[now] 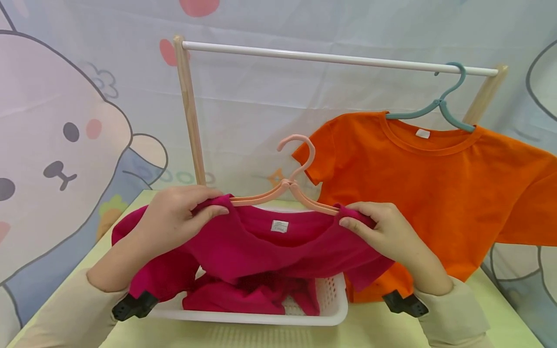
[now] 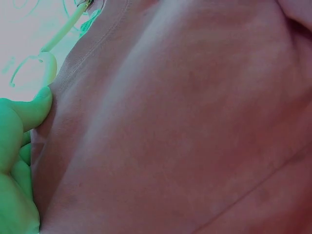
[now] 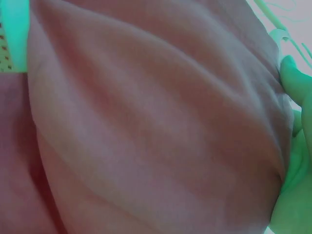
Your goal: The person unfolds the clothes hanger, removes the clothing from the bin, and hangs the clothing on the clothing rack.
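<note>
A magenta T-shirt (image 1: 261,253) is held up by both shoulders, its lower part sagging over a white basket. My left hand (image 1: 174,220) pinches one shoulder between thumb and fingers; my right hand (image 1: 385,229) pinches the other. Inside the neckline sits a pink hanger (image 1: 287,184), its hook standing up above the collar and touching nothing. The hanger's arm ends are hidden inside the shirt's shoulders. In the left wrist view the thumb (image 2: 41,105) presses on the shirt's shoulder edge, and in the right wrist view the cloth (image 3: 161,117) fills most of the picture.
A rack with a white rail (image 1: 304,55) and wooden posts stands behind. An orange T-shirt (image 1: 435,193) hangs at its right end on a teal hanger (image 1: 450,92). Below the magenta shirt, the white basket (image 1: 337,302) with magenta cloth in it stands on a light green table (image 1: 370,328).
</note>
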Motion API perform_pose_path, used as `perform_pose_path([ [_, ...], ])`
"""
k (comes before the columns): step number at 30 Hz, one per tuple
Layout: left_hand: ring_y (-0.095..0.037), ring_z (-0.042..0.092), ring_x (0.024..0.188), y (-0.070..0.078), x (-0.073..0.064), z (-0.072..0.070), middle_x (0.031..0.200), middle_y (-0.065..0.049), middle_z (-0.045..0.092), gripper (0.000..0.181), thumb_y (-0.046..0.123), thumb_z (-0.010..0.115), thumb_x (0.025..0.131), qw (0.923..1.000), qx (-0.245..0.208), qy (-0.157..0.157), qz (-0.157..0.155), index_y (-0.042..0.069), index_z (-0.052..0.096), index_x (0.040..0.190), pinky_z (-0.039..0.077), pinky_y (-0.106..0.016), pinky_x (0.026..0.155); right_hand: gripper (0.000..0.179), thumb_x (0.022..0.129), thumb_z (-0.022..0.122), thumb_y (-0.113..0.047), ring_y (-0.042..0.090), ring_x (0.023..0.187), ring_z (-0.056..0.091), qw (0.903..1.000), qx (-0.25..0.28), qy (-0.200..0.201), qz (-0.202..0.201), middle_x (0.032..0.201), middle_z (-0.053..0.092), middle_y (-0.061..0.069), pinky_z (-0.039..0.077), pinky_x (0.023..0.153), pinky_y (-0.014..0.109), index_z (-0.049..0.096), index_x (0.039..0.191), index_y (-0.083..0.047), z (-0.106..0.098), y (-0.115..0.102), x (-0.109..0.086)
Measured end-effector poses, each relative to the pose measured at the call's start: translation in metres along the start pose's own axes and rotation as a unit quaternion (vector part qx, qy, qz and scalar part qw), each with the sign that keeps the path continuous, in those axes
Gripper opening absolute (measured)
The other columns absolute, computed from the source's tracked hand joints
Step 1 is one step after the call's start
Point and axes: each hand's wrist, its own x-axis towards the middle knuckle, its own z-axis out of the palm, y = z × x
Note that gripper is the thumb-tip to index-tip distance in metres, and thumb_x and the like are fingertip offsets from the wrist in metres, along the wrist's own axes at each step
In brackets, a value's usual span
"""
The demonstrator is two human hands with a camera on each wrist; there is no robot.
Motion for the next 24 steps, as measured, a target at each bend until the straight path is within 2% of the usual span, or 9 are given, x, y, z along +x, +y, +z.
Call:
perform_pose_path([
  [3, -0.003, 0.05, 0.059, -0.001, -0.001, -0.001, 0.085, -0.001, 0.072, 0.023, 0.006, 0.081, 0.074, 1.0, 0.005, 0.005, 0.001, 0.008, 0.074, 0.096, 0.043, -0.016, 0.052, 0.012, 0.09, 0.069, -0.015, 0.002, 0.066, 0.062, 0.9996, 0.001, -0.029, 0.0, 0.081, 0.068, -0.006, 0.056, 0.062, 0.023, 0.071, 0.101, -0.011, -0.001, 0.001, -0.002],
  [6, -0.002, 0.049, 0.059, -0.001, -0.002, -0.002, 0.084, 0.001, 0.071, 0.024, 0.006, 0.081, 0.074, 1.0, 0.0, 0.001, -0.003, 0.009, 0.074, 0.097, 0.041, -0.015, 0.052, 0.007, 0.09, 0.068, -0.012, 0.001, 0.065, 0.06, 0.9992, -0.009, -0.032, -0.022, 0.077, 0.066, -0.009, 0.055, 0.06, 0.022, 0.07, 0.096, -0.012, 0.0, 0.004, -0.003],
  [10, -0.005, 0.056, 0.065, 0.001, -0.003, -0.006, 0.087, 0.002, 0.072, 0.026, 0.01, 0.081, 0.075, 0.9994, -0.008, -0.019, -0.027, 0.01, 0.074, 0.1, 0.046, -0.018, 0.055, 0.007, 0.086, 0.071, -0.008, -0.001, 0.063, 0.059, 0.9974, -0.037, -0.002, -0.062, 0.074, 0.065, -0.011, 0.052, 0.057, 0.02, 0.069, 0.091, -0.012, 0.002, 0.007, -0.005],
  [14, -0.01, 0.065, 0.079, -0.001, -0.007, -0.016, 0.094, 0.002, 0.073, 0.03, 0.015, 0.081, 0.077, 0.9961, -0.009, -0.046, -0.074, 0.012, 0.074, 0.105, 0.052, -0.025, 0.062, 0.012, 0.08, 0.075, -0.002, 0.0, 0.061, 0.059, 0.9932, -0.058, 0.04, -0.093, 0.073, 0.066, -0.008, 0.05, 0.056, 0.016, 0.071, 0.089, -0.01, 0.002, 0.009, -0.004],
  [16, -0.009, 0.065, 0.079, -0.004, -0.01, -0.022, 0.094, 0.004, 0.072, 0.029, 0.016, 0.081, 0.077, 0.9936, -0.012, -0.054, -0.098, 0.014, 0.074, 0.106, 0.053, -0.022, 0.064, 0.015, 0.078, 0.076, 0.0, 0.0, 0.059, 0.059, 0.9923, -0.057, 0.054, -0.096, 0.072, 0.067, -0.006, 0.049, 0.055, 0.015, 0.071, 0.09, -0.008, -0.001, 0.01, -0.003],
  [21, -0.002, 0.063, 0.076, -0.015, -0.023, -0.034, 0.089, 0.003, 0.072, 0.03, 0.009, 0.082, 0.075, 0.9901, -0.027, -0.023, -0.136, 0.012, 0.074, 0.103, 0.049, -0.01, 0.064, 0.014, 0.079, 0.075, 0.002, 0.0, 0.056, 0.058, 0.9943, -0.042, 0.058, -0.079, 0.07, 0.066, -0.004, 0.049, 0.052, 0.016, 0.072, 0.091, -0.005, -0.009, 0.01, 0.0],
  [24, 0.0, 0.062, 0.073, -0.02, -0.031, -0.039, 0.087, 0.001, 0.072, 0.027, 0.006, 0.081, 0.076, 0.9853, -0.048, -0.011, -0.164, 0.011, 0.074, 0.102, 0.048, -0.01, 0.063, 0.012, 0.079, 0.074, 0.002, 0.0, 0.055, 0.058, 0.9946, -0.043, 0.057, -0.075, 0.069, 0.066, -0.003, 0.05, 0.05, 0.017, 0.072, 0.09, -0.004, -0.013, 0.008, 0.003],
])
